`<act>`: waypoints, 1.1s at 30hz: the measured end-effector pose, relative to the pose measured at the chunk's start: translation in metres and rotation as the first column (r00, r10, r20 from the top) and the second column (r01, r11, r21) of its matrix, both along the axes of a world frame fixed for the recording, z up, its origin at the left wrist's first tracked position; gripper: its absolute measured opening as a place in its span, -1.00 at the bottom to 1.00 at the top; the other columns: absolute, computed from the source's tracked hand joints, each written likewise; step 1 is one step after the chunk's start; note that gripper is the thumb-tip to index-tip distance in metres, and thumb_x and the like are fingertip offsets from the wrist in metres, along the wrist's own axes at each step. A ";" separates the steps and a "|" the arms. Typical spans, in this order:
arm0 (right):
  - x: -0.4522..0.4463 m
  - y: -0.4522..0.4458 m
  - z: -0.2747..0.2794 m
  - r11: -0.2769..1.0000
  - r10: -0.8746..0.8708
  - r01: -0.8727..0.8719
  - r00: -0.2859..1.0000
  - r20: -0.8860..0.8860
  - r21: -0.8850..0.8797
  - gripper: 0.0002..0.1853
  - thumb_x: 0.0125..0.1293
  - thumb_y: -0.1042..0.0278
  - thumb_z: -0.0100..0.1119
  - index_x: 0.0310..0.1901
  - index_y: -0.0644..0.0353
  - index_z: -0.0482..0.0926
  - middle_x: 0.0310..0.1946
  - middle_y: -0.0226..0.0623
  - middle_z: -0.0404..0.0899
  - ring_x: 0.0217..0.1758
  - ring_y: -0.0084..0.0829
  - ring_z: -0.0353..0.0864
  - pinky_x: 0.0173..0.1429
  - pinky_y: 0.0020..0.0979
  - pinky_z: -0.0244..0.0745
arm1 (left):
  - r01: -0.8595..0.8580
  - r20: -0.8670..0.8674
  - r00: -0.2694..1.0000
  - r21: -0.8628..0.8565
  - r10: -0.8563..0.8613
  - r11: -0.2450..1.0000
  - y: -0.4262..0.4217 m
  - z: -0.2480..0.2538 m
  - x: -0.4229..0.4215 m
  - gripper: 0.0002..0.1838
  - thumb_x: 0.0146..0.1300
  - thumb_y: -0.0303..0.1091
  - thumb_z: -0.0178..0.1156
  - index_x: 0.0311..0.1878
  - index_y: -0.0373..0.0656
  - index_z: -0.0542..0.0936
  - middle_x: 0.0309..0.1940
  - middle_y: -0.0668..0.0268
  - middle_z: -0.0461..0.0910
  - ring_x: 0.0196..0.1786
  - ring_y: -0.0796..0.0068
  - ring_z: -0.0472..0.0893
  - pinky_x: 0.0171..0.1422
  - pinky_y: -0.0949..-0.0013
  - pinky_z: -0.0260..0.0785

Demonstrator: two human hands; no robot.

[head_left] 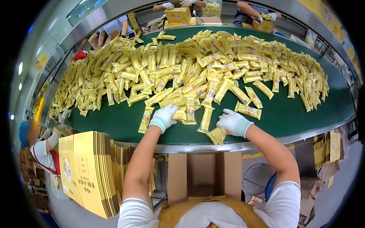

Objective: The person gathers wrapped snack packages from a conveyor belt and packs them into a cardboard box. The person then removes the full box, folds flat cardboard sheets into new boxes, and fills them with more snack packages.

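Observation:
My left hand (164,117), in a white glove, is at the near edge of a heap of yellow snack packets (159,68). Its fingers and thumb close around the end of one packet (180,114). Beside that, another packet (190,110) points toward me. My right hand (234,123), also gloved, has its fingers bent over a packet (217,136) that sticks out below the palm, near the belt's front edge. Between the two hands lies a single packet (205,119). The undersides of both hands are hidden.
The packets lie on a green belt (285,121) with a metal rim. Below it stands an open carton (176,178). Flattened yellow boxes (85,167) are stacked at left. Co-workers in gloves work across the belt and at left; a yellow box (178,15) stands opposite.

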State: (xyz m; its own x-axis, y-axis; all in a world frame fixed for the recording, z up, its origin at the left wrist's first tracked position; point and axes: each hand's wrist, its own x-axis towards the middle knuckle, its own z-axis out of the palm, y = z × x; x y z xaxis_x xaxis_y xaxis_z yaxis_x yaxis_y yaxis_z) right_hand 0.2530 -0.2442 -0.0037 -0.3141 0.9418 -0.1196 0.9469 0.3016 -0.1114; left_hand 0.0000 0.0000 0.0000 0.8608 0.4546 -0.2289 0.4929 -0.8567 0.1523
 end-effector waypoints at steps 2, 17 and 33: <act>0.003 -0.014 0.003 0.991 -0.122 0.123 0.992 -0.025 0.048 -0.86 0.12 0.33 0.31 -0.30 0.02 0.55 -0.39 -0.31 0.64 -0.19 -0.12 0.69 0.29 -0.14 0.44 | 0.057 0.001 0.998 0.035 -0.057 0.998 0.000 -0.003 -0.005 -0.32 0.09 -0.15 0.48 0.31 0.01 0.50 0.18 0.07 0.52 0.23 0.03 0.57 0.29 0.15 0.48; -0.032 -0.103 -0.026 0.625 -0.655 0.570 0.755 -0.038 0.533 0.00 0.02 -0.17 0.49 0.38 0.34 0.34 -0.02 -0.11 0.55 0.06 -0.12 0.46 0.19 -0.13 0.33 | 0.023 0.161 0.984 0.284 -0.071 0.959 -0.068 -0.013 -0.037 0.03 -0.03 0.18 0.53 0.49 -0.02 0.34 0.29 -0.08 0.37 0.32 -0.12 0.39 0.48 -0.03 0.19; 0.086 -0.052 0.020 0.512 -0.859 0.764 0.467 -0.210 -0.392 -0.04 -0.22 -0.37 0.55 0.07 0.33 0.62 0.19 0.14 0.58 0.26 0.04 0.56 0.38 -0.20 0.44 | -0.026 0.109 0.994 0.125 0.013 0.992 -0.072 -0.026 -0.042 0.18 -0.12 0.25 0.55 0.45 -0.31 0.29 0.28 -0.01 0.44 0.33 0.00 0.43 0.46 0.08 0.24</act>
State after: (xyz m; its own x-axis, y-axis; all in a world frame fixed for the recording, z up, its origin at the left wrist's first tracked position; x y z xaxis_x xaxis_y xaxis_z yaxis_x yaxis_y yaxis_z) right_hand 0.3386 -0.2962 0.0166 0.5197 0.7493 -0.4105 0.6236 -0.6611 -0.4173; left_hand -0.0418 -0.0720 -0.0255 0.8679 0.4910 -0.0753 0.4964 -0.8626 0.0971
